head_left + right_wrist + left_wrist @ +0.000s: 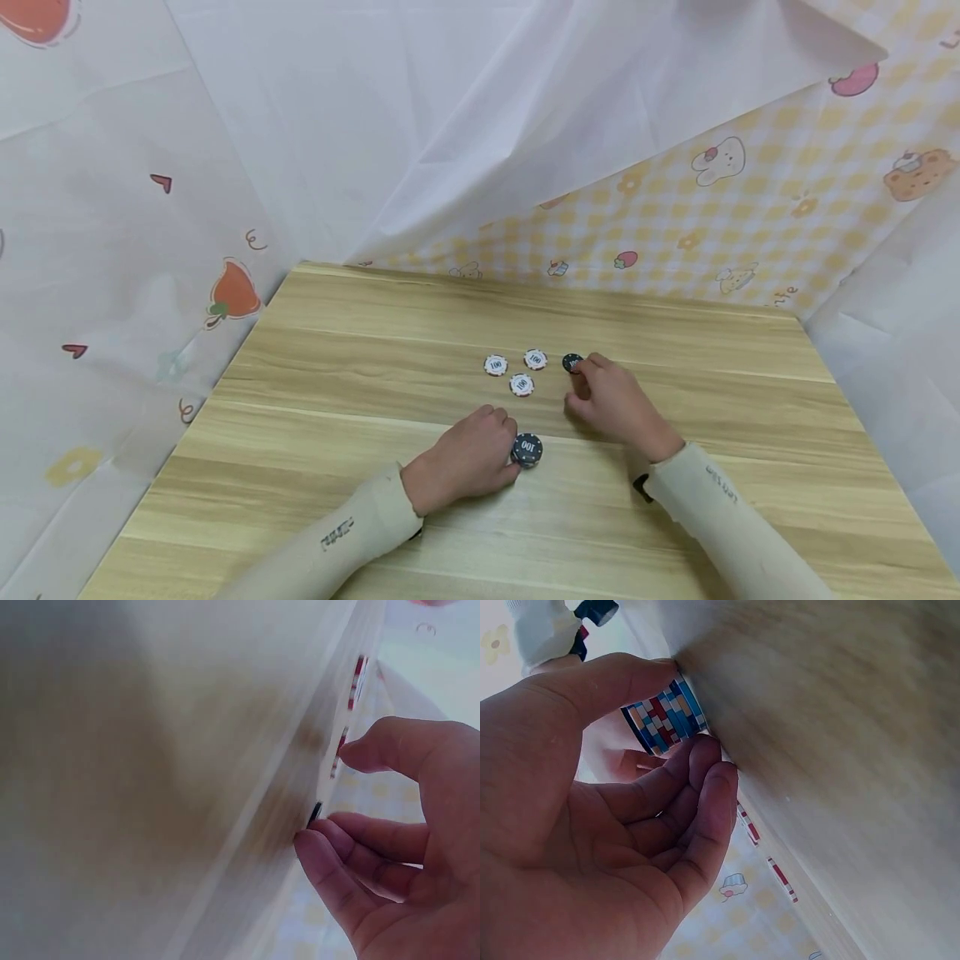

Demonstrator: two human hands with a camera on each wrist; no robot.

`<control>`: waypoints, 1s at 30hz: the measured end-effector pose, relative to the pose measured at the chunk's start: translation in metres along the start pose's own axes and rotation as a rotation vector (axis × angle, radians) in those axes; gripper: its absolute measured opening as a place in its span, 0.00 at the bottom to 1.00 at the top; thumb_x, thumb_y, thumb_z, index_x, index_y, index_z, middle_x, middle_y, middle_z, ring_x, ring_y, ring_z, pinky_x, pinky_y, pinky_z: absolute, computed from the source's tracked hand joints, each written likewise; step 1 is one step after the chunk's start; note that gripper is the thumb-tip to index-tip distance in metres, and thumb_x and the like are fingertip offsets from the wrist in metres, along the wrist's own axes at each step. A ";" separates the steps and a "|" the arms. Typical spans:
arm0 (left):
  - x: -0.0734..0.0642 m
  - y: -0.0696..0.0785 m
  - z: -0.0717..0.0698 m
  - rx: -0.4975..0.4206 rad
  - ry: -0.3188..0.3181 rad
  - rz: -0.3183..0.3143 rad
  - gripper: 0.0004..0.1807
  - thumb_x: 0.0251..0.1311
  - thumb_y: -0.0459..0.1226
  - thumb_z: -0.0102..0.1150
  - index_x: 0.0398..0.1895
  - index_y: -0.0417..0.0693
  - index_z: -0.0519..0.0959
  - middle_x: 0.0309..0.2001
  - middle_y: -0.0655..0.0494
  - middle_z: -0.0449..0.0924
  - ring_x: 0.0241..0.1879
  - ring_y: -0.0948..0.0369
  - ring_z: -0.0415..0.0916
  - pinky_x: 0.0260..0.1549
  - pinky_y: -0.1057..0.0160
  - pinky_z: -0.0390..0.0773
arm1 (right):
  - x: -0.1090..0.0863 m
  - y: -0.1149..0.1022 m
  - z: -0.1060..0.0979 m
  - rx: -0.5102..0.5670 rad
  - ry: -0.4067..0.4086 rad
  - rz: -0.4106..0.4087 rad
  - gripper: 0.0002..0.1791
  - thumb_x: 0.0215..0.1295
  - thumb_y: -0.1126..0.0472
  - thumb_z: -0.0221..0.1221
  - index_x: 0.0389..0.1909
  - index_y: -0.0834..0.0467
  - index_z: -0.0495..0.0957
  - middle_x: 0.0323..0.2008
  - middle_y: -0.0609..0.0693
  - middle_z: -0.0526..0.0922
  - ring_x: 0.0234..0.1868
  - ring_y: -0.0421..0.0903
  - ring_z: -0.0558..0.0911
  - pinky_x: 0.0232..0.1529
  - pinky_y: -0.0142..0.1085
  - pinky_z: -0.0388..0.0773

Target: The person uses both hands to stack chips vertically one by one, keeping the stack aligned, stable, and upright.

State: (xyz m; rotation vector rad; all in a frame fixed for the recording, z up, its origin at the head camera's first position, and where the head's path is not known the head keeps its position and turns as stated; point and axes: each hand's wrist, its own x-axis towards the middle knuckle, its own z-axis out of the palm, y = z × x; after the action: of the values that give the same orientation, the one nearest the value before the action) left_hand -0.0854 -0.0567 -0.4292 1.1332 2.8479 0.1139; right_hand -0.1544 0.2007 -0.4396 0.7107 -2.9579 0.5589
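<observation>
My left hand (472, 454) holds the side of a stack of poker chips (527, 450), with a black chip marked 100 on top. In the left wrist view, the thumb is against one side of the colourful stack (667, 716) and curled fingers are at the other. Farther up the table, fingertips of my right hand (611, 400) touch a single black poker chip (572, 362) lying flat. Its thumb stands apart from that chip in the right wrist view, where only the dark edge of the black chip (315, 814) shows beside the fingertips.
Left of the black chip, three white poker chips marked 100 lie flat: a left one (496, 365), a far one (535, 359) and a near one (522, 384). Patterned sheets (675, 208) hang behind the wooden table (337, 350) and at its sides.
</observation>
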 end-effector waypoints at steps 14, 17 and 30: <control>0.001 -0.001 0.002 -0.012 0.007 0.000 0.20 0.67 0.47 0.73 0.43 0.36 0.87 0.38 0.50 0.85 0.36 0.58 0.77 0.43 0.62 0.81 | 0.024 0.018 -0.001 -0.004 -0.006 0.098 0.23 0.65 0.58 0.72 0.51 0.73 0.84 0.40 0.58 0.81 0.36 0.52 0.80 0.40 0.48 0.84; 0.001 -0.001 0.002 -0.013 0.003 -0.001 0.19 0.67 0.46 0.73 0.44 0.36 0.87 0.39 0.49 0.85 0.37 0.58 0.78 0.44 0.61 0.81 | 0.028 0.019 0.000 -0.013 -0.007 0.105 0.23 0.66 0.57 0.73 0.50 0.73 0.84 0.39 0.58 0.81 0.35 0.52 0.79 0.40 0.48 0.84; 0.002 -0.001 0.001 -0.021 -0.005 -0.007 0.19 0.68 0.46 0.72 0.44 0.36 0.87 0.40 0.49 0.86 0.38 0.57 0.78 0.45 0.61 0.82 | 0.037 0.026 0.003 -0.025 -0.022 0.118 0.21 0.68 0.55 0.72 0.46 0.72 0.85 0.39 0.58 0.80 0.37 0.53 0.79 0.45 0.52 0.83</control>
State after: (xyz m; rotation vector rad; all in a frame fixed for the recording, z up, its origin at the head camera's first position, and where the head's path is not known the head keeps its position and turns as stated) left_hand -0.0869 -0.0561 -0.4307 1.1178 2.8388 0.1398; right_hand -0.1992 0.2053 -0.4460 0.5457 -3.0369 0.5232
